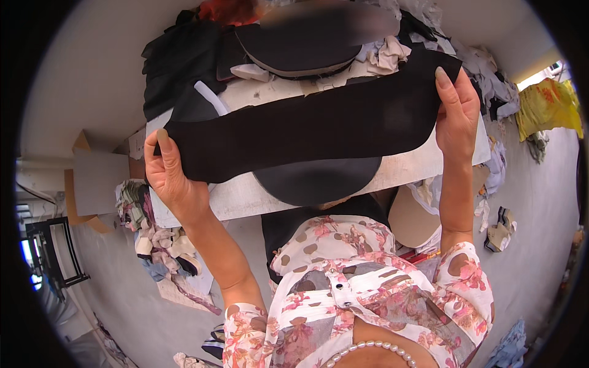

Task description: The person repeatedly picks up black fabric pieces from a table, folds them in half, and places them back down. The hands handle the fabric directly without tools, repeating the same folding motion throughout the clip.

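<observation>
A long, curved piece of black material point(307, 129) is stretched out between my two hands above the white table. My left hand point(175, 175) pinches its left end, thumb on top. My right hand point(457, 116) grips the upper right end in the same way, with the thumb over the edge. Under the piece, a dark rounded pad point(319, 182) shows at the near edge of the table point(405, 175). What lies directly behind the held piece is hidden.
A dark round-fronted piece point(294, 46) lies at the far side among crumpled scraps point(389, 55). Black cloth point(178, 64) is heaped at the far left. An open cardboard box point(101, 178) and a scrap pile point(165, 245) are at left; a yellow bag point(546, 110) is at right.
</observation>
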A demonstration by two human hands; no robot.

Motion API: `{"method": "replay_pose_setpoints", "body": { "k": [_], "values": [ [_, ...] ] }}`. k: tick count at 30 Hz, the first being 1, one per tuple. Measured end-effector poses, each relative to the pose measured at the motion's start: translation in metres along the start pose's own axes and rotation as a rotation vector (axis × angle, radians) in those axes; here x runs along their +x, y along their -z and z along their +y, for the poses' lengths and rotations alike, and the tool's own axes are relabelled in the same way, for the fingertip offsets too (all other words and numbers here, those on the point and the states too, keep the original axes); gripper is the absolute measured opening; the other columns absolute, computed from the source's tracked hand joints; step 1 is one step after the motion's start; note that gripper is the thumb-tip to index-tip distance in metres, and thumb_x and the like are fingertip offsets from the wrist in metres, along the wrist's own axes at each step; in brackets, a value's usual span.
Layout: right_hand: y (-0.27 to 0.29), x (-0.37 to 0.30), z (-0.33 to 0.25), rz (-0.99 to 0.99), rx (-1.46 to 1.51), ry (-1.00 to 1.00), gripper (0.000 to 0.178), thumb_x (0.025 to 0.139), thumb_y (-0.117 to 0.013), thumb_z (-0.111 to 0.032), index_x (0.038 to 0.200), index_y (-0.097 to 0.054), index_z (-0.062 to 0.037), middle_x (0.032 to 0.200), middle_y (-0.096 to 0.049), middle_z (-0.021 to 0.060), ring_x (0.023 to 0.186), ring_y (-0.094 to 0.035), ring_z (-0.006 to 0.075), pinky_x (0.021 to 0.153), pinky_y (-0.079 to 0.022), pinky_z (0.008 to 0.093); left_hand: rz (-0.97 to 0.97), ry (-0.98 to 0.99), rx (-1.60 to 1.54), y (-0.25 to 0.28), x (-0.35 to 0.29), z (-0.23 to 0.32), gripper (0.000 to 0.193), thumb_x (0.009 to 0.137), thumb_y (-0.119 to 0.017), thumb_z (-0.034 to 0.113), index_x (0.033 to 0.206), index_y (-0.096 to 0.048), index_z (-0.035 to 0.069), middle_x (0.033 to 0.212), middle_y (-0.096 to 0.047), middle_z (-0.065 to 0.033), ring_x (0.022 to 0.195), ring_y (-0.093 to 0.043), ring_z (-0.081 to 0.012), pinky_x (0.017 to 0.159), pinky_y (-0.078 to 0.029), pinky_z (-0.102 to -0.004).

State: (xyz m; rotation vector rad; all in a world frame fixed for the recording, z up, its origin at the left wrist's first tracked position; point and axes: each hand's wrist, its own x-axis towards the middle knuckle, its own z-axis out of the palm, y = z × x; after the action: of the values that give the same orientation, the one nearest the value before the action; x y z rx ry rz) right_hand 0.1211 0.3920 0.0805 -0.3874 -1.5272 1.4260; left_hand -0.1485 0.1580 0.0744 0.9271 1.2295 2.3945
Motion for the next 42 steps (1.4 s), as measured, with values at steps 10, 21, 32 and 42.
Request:
{"method": "replay_pose_setpoints", "body": {
  "k": [10, 21, 32, 42],
  "values": [
    [0.001, -0.021, 0.008, -0.041, 0.116, -0.196, 0.022, 0.099, -0.054, -0.014, 0.114, -0.057, 0.0018, 0.103, -0.065, 0.0042, 0.091, -0.061, 0.007, 0.082, -0.049, 0.0208, 0.106, 0.321, 0.008, 0.007, -0.02, -0.006, 0.013, 0.097, -0.059, 0.015, 0.104, -0.057, 0.004, 0.087, -0.064, 0.0009, 0.074, -0.062, -0.0064, 0.068, -0.051, -0.0197],
    [0.007, -0.005, 0.103, -0.033, -0.233, -0.305, 0.02, 0.097, -0.059, -0.023, 0.089, -0.054, -0.005, 0.067, -0.055, -0.0044, 0.056, -0.047, 0.0007, 0.049, -0.037, 0.0195, 0.115, 0.507, 0.348, 0.041, 0.004, -0.102, 0.017, 0.094, -0.065, 0.018, 0.099, -0.059, 0.002, 0.075, -0.059, 0.005, 0.06, -0.051, -0.0025, 0.055, -0.041, -0.0181],
    [-0.003, -0.004, 0.125, 0.081, -0.815, -0.1, 0.026, 0.09, -0.066, -0.019, 0.08, -0.05, -0.0015, 0.049, -0.044, 0.0069, 0.043, -0.038, 0.014, 0.044, -0.033, 0.0303, 0.087, 0.269, 1.005, 0.037, 0.008, -0.117, 0.026, 0.09, -0.069, 0.025, 0.089, -0.062, 0.0, 0.053, -0.04, 0.0061, 0.051, -0.033, -0.0023, 0.048, -0.026, -0.0226],
    [-0.015, -0.011, 0.089, -0.054, -1.238, 0.128, 0.054, 0.086, -0.066, -0.042, 0.126, -0.054, -0.0087, 0.107, -0.061, 0.0144, 0.099, -0.058, 0.0309, 0.081, -0.046, 0.0411, 0.008, -0.026, 1.325, 0.013, -0.008, -0.092, 0.04, 0.092, -0.064, 0.032, 0.123, -0.059, 0.006, 0.103, -0.065, -0.0126, 0.094, -0.063, -0.0216, 0.08, -0.048, -0.0316]
  ]
}}
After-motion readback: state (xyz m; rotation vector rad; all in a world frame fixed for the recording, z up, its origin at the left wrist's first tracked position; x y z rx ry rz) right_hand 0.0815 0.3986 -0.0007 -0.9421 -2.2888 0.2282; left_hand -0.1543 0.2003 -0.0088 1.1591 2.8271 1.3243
